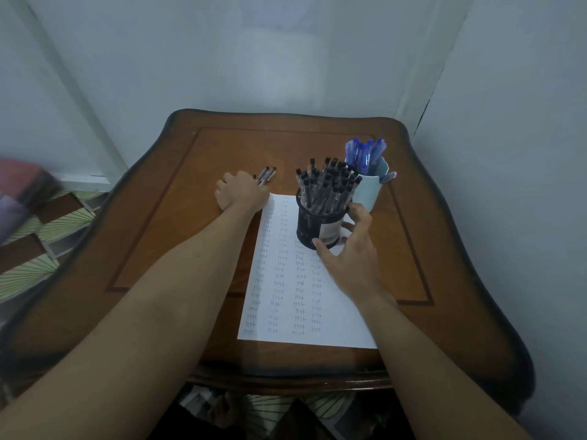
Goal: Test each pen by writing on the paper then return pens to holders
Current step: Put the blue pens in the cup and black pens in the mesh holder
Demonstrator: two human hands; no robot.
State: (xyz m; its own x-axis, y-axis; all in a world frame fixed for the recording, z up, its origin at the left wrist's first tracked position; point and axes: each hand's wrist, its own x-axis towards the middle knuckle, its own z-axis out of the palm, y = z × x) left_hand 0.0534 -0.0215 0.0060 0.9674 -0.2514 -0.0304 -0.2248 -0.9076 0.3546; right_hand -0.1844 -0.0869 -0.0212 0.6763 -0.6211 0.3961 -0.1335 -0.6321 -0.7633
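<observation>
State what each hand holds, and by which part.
Left hand grips several black pens by their near ends; right hand holds the black mesh holder round its lower wall.

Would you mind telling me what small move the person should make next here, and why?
Probably lift the loose black pens and drop them into the black mesh holder. The left hand grips them beside the paper, which carries columns of test writing, and the right hand steadies the holder.
</observation>
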